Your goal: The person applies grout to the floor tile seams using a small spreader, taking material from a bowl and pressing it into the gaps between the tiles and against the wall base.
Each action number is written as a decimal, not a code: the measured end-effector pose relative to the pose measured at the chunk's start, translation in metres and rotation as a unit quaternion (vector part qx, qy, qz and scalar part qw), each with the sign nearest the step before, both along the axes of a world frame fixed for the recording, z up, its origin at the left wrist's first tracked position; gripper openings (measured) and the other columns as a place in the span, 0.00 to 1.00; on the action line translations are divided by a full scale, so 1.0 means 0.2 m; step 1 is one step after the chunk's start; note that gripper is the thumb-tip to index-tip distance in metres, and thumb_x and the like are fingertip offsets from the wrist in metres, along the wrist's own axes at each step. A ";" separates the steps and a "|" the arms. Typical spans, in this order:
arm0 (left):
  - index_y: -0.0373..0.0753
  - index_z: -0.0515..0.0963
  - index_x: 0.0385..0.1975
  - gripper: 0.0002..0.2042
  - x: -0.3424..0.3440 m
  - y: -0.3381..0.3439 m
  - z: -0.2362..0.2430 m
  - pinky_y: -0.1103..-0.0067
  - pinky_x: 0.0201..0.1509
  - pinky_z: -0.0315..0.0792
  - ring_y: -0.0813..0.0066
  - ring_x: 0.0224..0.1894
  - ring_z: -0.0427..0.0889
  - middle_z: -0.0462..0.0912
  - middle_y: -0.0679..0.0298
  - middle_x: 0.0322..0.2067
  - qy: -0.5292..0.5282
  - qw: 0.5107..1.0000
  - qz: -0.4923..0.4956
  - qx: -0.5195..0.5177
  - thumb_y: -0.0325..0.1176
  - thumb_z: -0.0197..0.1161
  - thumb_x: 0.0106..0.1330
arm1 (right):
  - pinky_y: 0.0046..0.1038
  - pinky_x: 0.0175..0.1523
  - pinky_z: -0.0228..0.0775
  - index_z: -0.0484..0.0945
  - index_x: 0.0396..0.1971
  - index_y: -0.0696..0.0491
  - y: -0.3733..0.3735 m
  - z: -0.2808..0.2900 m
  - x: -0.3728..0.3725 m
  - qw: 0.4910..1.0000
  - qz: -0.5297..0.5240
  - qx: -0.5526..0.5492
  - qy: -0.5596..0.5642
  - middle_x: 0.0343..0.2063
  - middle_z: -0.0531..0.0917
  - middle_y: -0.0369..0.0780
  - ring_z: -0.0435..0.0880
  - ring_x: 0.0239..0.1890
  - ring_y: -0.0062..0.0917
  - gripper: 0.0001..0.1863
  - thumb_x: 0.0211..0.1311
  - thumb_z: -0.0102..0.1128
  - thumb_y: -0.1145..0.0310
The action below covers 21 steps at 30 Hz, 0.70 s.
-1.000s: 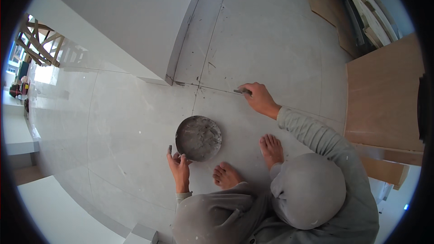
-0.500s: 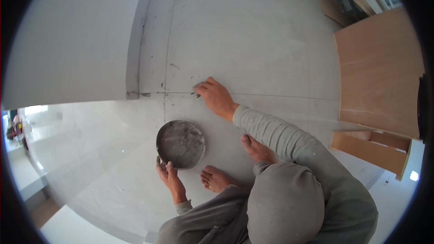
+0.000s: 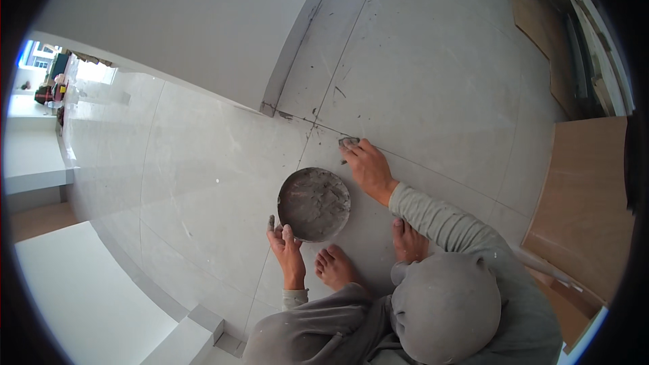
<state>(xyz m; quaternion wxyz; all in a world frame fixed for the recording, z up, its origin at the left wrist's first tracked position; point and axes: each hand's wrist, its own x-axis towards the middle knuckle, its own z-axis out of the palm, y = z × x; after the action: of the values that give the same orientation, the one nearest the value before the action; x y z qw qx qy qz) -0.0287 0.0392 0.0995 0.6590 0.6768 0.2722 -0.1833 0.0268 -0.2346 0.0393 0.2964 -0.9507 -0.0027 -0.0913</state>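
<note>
A shallow round pan (image 3: 315, 204), its inside coated with rough grey paste, is over the pale tiles in front of my feet. My left hand (image 3: 287, 251) is at its near left rim; two grey-smeared fingers stick up beside the rim, and the others seem to curl against the pan, partly hidden. My right hand (image 3: 368, 165) reaches past the pan to a tile joint (image 3: 399, 156), its fingers pinched together and pressed to the floor. Dark grey matter (image 3: 348, 142) shows at the fingertips, too small and smeared to name. Dark specks lie along the crossing joints.
A grey-white block or wall (image 3: 182, 20) rises at the far left, its corner close to the crossing joints. Wooden boards (image 3: 574, 196) stand at the right, with more panels leaning behind. White ledges (image 3: 88, 284) are at the near left. My bare feet (image 3: 336, 267) are close to the pan.
The view has turned, so the floor lines now slant and everything sits farther right. My right hand stays near the joint, a little nearer the pan. My left hand remains at the rim.
</note>
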 end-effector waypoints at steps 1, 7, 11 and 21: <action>0.41 0.53 0.74 0.28 0.00 0.01 0.00 0.77 0.49 0.75 0.79 0.50 0.72 0.70 0.65 0.52 0.000 1.000 -0.001 0.006 0.36 0.54 0.78 | 0.35 0.47 0.78 0.83 0.47 0.59 0.00 0.00 -0.01 0.998 0.013 0.033 0.056 0.43 0.87 0.42 0.80 0.44 0.34 0.17 0.58 0.56 0.78; 0.40 0.52 0.74 0.28 -0.01 -0.04 -0.03 0.70 0.54 0.78 0.72 0.57 0.74 0.72 0.61 0.56 -0.024 1.000 -0.010 -0.007 0.38 0.52 0.79 | 0.37 0.46 0.77 0.84 0.45 0.59 -0.14 0.00 0.22 0.997 -0.019 -0.071 -0.014 0.44 0.88 0.44 0.80 0.43 0.35 0.15 0.58 0.56 0.79; 0.39 0.51 0.74 0.29 -0.03 0.00 -0.02 0.70 0.54 0.78 0.71 0.57 0.75 0.71 0.60 0.57 -0.023 1.000 0.008 -0.004 0.38 0.53 0.79 | 0.38 0.47 0.76 0.84 0.44 0.57 0.01 0.00 0.07 1.000 -0.003 -0.009 -0.010 0.42 0.87 0.44 0.80 0.43 0.37 0.16 0.57 0.54 0.81; 0.39 0.52 0.74 0.29 -0.01 -0.01 -0.07 0.78 0.48 0.77 0.78 0.49 0.74 0.70 0.63 0.53 -0.022 1.000 0.004 0.003 0.36 0.54 0.78 | 0.37 0.52 0.76 0.81 0.42 0.58 -0.25 -0.07 0.54 0.971 0.230 0.018 0.058 0.41 0.86 0.43 0.81 0.46 0.38 0.14 0.57 0.52 0.83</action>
<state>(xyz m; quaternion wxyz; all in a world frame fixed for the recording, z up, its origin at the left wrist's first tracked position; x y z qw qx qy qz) -0.0310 0.0367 0.0863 0.6632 0.6817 0.2613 -0.1647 0.1347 -0.2837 0.0243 0.3263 -0.9226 -0.2027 0.0342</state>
